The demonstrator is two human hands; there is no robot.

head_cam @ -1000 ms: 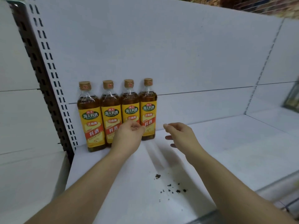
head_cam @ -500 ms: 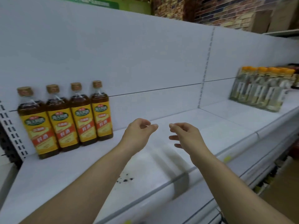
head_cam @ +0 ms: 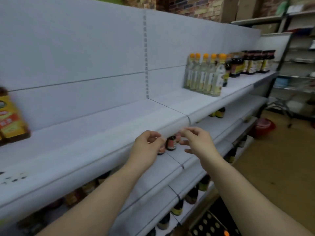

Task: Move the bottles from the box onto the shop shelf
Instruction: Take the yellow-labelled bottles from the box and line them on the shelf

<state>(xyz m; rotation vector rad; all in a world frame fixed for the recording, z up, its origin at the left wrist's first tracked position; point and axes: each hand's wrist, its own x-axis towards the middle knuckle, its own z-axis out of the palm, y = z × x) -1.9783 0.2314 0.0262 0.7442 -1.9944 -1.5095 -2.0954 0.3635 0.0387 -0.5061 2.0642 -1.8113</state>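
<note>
Two bare hands hang in front of the rounded front lip of the smooth white metal shop shelf point(head_cam: 85, 133), close together but apart. The left hand point(head_cam: 146, 147) has its fingers point(head_cam: 154, 133) loosely curled toward the thumb and holds nothing. The right hand point(head_cam: 197, 143) has its fingers point(head_cam: 189, 131) bent and slightly spread, also holding nothing.

At the far left of the frame, an amber glass bottle with a glossy yellow-and-orange label point(head_cam: 12, 120) stands on the shelf near the flat white back panel point(head_cam: 76, 48). Its long axis is vertical and its label faces outward. Its top is cut off by the picture's edge.

Farther right on the same shelf stands a tight row of clear bottles with orange caps point(head_cam: 204, 77), and beyond it are dark bottles point(head_cam: 252, 62), blurred. Between the hands, a small dark bottle with a red label point(head_cam: 171, 143) stands on the lower shelf. A red round bucket point(head_cam: 263, 127) sits on the brown floor.
</note>
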